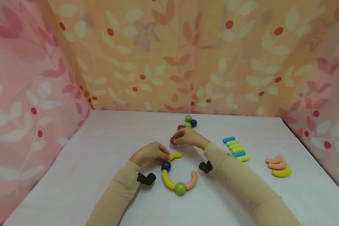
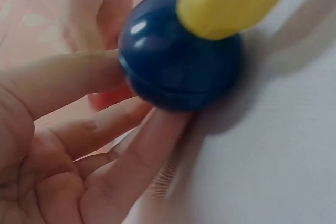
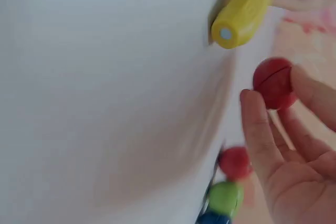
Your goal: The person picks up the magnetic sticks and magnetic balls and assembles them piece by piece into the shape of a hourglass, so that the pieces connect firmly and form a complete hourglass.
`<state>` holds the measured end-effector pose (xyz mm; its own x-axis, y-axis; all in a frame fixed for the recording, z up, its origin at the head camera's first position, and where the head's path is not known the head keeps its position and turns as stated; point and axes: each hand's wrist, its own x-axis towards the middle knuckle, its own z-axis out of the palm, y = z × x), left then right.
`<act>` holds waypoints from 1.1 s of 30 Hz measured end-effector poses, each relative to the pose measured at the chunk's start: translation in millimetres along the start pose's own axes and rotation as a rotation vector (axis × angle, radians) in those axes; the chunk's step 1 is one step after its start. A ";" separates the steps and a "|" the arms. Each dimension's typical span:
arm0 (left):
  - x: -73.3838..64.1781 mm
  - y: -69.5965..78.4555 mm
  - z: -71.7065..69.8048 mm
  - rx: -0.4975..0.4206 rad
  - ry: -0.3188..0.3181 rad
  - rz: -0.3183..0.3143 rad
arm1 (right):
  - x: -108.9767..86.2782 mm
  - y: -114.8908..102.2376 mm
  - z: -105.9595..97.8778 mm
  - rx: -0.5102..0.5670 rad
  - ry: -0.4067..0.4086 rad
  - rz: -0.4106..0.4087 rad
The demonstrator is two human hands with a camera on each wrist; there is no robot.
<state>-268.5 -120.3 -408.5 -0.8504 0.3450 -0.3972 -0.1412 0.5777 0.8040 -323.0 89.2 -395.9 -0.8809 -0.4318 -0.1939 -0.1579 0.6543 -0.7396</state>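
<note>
My left hand (image 1: 151, 153) pinches the left end of a yellow curved rod (image 1: 175, 155), right at a dark blue ball (image 1: 165, 166). In the left wrist view the blue ball (image 2: 173, 64) hides those fingertips. Thumb and fingers of my right hand (image 1: 191, 138) grip a red ball (image 3: 273, 83), just beyond the rod's free end, which shows a round metal-coloured tip. From the blue ball an open ring runs on through another yellow curved rod (image 1: 168, 180), a green ball (image 1: 180, 188) and a peach curved rod (image 1: 191, 180).
Behind my right hand lie another red ball (image 1: 181, 127), green balls (image 1: 188, 118) and a dark blue ball (image 1: 193, 123). To the right is a row of blue and lime straight rods (image 1: 235, 146). Farther right sit peach curved rods (image 1: 277, 165) and a yellow one (image 1: 281, 172).
</note>
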 end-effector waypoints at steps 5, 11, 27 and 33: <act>6.7 -1.9 3.0 -0.051 0.052 -0.022 | -37.6 29.0 -16.1 0.224 0.017 0.154; 10.3 1.6 10.7 -0.144 0.091 -0.010 | -60.8 48.0 -19.0 0.363 0.033 0.206; 15.1 2.8 29.6 -0.210 0.084 0.034 | -64.8 49.9 -16.4 0.330 0.019 0.168; 16.1 3.3 24.7 -0.171 0.078 0.034 | -92.0 54.1 -27.5 0.209 0.062 0.291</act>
<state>-270.1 -94.6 -423.2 -0.8919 0.3002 -0.3383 -0.1901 0.4300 0.8826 -262.8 181.5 -400.4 -0.9017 -0.2037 -0.3813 0.1927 0.6002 -0.7763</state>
